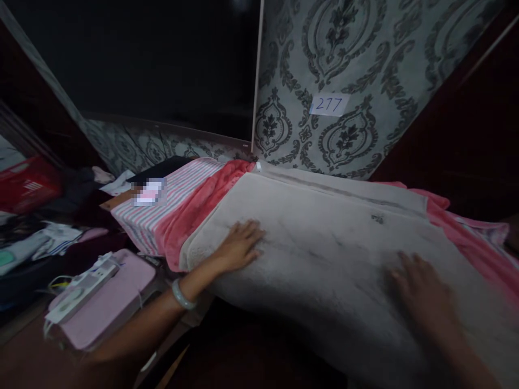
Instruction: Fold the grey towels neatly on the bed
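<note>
A large pale grey cloth (308, 216) lies spread before me, with faint creases and a small dark mark near its right far side. My left hand (241, 246) rests flat on its left part, fingers stretched apart, a pale bangle (183, 295) on the wrist. Over the right part is my right hand (425, 292), fingers spread and slightly blurred; whether it presses on the cloth I cannot tell. Pink-red plush fabric (206, 202) shows from beneath the cloth at the left and again at the right.
Left of the cloth are a striped cover (178, 183), a pink case (117, 302) with a white power strip (87, 289) on it, and piled clothes (52, 240). A large dark screen (162, 65) and patterned wallpaper (300, 135) with a "277" paper (329, 105) stand behind.
</note>
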